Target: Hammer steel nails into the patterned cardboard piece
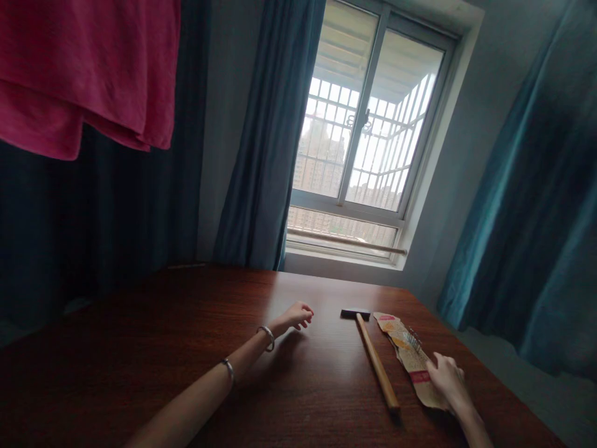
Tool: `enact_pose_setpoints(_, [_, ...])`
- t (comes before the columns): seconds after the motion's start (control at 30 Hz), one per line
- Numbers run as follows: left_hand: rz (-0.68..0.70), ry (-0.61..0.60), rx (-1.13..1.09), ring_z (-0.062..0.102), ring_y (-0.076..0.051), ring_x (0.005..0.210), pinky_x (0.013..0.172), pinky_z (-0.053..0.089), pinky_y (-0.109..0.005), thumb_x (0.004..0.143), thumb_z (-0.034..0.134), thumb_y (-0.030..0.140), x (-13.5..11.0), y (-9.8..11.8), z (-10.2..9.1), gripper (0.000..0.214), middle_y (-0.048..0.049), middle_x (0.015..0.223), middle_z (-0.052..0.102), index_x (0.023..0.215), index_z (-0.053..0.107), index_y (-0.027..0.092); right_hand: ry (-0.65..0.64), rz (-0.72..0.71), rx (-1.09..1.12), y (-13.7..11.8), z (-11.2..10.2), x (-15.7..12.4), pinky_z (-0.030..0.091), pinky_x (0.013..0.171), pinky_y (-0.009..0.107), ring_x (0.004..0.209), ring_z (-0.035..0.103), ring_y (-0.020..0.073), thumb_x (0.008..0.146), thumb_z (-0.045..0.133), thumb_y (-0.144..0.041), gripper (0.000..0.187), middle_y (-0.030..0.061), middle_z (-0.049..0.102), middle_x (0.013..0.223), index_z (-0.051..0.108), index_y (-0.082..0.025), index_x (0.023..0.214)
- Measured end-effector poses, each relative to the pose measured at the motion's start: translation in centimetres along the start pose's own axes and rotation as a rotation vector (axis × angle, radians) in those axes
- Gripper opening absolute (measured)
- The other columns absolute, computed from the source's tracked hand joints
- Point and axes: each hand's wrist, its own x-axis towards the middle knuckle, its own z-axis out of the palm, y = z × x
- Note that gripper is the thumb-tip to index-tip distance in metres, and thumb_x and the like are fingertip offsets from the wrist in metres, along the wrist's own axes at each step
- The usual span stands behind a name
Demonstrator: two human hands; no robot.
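A hammer (375, 361) with a black head and a long wooden handle lies on the dark wooden table (163, 348). Right of it lies a torn strip of printed cardboard (407, 351) with several small nails on it. My right hand (448, 379) rests flat on the near end of that cardboard, fingers stretched out. My left hand (296, 316) hovers over the table left of the hammer head, fingers loosely curled, holding nothing. Two bracelets sit on my left forearm.
A window (368, 143) with bars stands behind the table, with blue curtains (268, 155) on both sides. A pink cloth (88, 68) hangs at the top left. The table's right edge runs close to my right hand.
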Motion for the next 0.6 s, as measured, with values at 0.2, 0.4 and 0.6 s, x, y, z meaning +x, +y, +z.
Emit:
enact_pose_setpoints(0.2, [0.163,0.087,0.317,0.059,-0.026,0.087,0.072,0.045,-0.031,0.07,0.058,0.035,1.0,2.6,9.7,0.038,-0.0142,0.094,0.061,0.1,0.054,0.011,-0.008,-0.016,-0.169,-2.1,-0.1,-5.2,0.039,0.087,0.044,0.107,0.053,0.0349,0.081,0.036,-0.047,0.051,0.0253,0.058,0.108,0.06,-0.007,0.102])
enact_pose_setpoints(0.4, [0.163,0.035,0.398,0.052,-0.04,0.103,0.083,0.038,-0.047,0.068,0.058,0.051,1.9,5.9,17.5,0.083,-0.0271,0.109,0.055,0.13,0.028,0.006,0.073,0.005,-0.272,-4.1,0.2,-7.7,0.034,0.09,0.05,0.111,0.047,0.0378,0.082,0.035,-0.048,0.058,0.0287,0.051,0.117,0.052,-0.003,0.114])
enact_pose_setpoints(0.6, [0.187,0.069,0.505,0.042,-0.045,0.114,0.084,0.035,-0.053,0.064,0.064,0.029,3.3,7.1,21.3,0.096,-0.0401,0.128,0.03,0.138,0.01,0.001,0.067,-0.011,-0.292,-3.7,0.6,-7.6,0.03,0.093,0.051,0.117,0.042,0.039,0.084,0.031,-0.05,0.064,0.0317,0.045,0.123,0.048,0.001,0.12])
